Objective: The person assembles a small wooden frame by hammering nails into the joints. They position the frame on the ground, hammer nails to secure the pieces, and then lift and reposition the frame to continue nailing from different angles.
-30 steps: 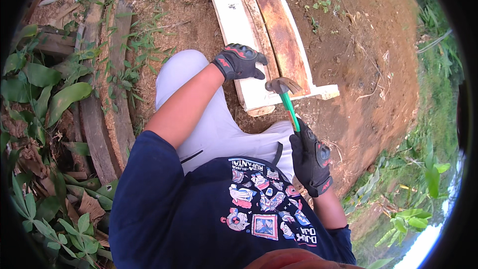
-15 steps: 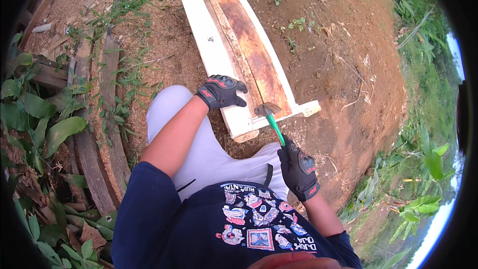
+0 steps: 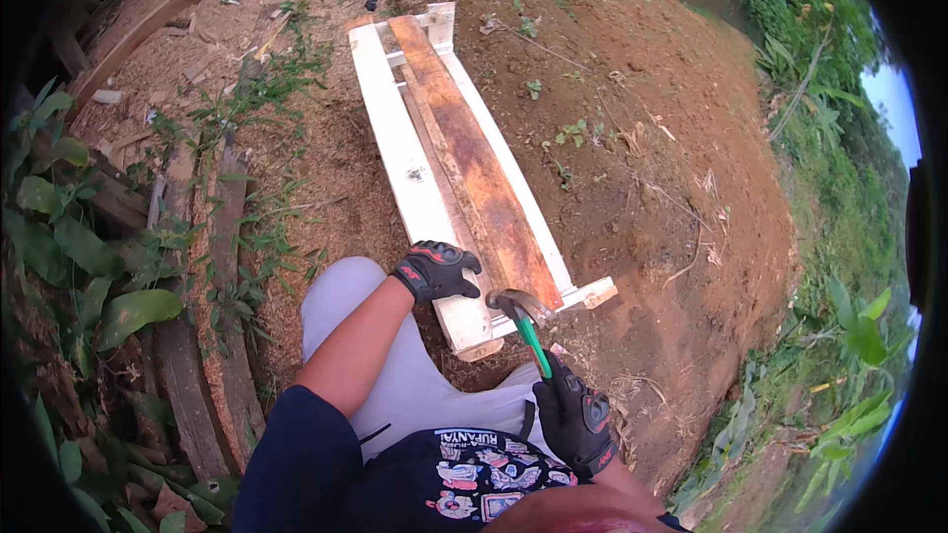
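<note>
Gloved in black, my right hand (image 3: 576, 418) is closed round the green handle of a claw hammer (image 3: 534, 347). The hammer's metal head hovers over or rests at the near end of a wooden frame; I cannot tell which. My left hand (image 3: 434, 270), in a matching glove, lies on the pale board (image 3: 402, 160) along the frame's left side. Its fingers are curled in with the thumb close to them, and whatever they pinch is hidden. A reddish-brown plank (image 3: 472, 143) runs lengthwise between the pale side boards, beside a narrow gap.
A short crosspiece (image 3: 596, 292) juts out at the frame's near right corner. Old weathered beams (image 3: 240, 286) lie on the left among sawdust and leafy plants (image 3: 138, 316). Bare brown soil (image 3: 681, 168) slopes away on the right towards green growth. My bent leg (image 3: 341, 306) is beside the frame.
The view has tilted, so the frame sits lower and its far end shows. The hammer head has shifted slightly left, closer to my left hand. Both hands keep their hold.
</note>
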Action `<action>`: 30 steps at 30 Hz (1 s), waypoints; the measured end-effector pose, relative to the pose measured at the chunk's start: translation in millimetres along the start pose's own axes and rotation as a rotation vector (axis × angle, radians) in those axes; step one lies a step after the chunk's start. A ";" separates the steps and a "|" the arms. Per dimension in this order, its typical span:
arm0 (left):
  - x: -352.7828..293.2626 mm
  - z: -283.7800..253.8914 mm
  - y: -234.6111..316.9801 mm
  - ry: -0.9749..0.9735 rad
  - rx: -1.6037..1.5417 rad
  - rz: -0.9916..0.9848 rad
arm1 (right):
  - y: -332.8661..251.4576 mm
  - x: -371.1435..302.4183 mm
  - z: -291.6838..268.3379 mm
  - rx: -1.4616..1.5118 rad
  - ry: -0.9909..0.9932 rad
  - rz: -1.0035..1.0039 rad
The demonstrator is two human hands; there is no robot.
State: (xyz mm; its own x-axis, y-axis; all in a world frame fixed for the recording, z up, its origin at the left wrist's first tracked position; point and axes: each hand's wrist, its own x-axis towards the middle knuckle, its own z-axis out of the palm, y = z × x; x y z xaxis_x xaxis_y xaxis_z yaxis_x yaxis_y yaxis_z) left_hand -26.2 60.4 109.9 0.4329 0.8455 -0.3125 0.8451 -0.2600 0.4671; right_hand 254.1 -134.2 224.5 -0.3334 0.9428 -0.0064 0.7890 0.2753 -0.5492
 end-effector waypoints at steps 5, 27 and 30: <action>5.3 9.5 0.0 -0.045 0.012 -0.007 | 19.9 -6.8 2.6 -0.078 0.023 -0.064; 5.1 0.2 -4.5 -0.050 -0.020 -0.031 | 29.7 -6.9 34.8 -0.007 0.010 -0.013; 10.1 4.0 -4.7 -0.062 -0.053 -0.016 | 54.8 -18.9 63.5 -0.004 -0.085 0.062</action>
State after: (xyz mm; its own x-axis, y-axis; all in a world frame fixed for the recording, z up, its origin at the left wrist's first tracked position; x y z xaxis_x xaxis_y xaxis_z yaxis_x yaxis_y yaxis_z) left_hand -24.6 68.3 101.2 0.4397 0.8184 -0.3701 0.8347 -0.2203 0.5047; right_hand 270.9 -148.9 141.5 -0.3261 0.9387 -0.1113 0.8115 0.2176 -0.5424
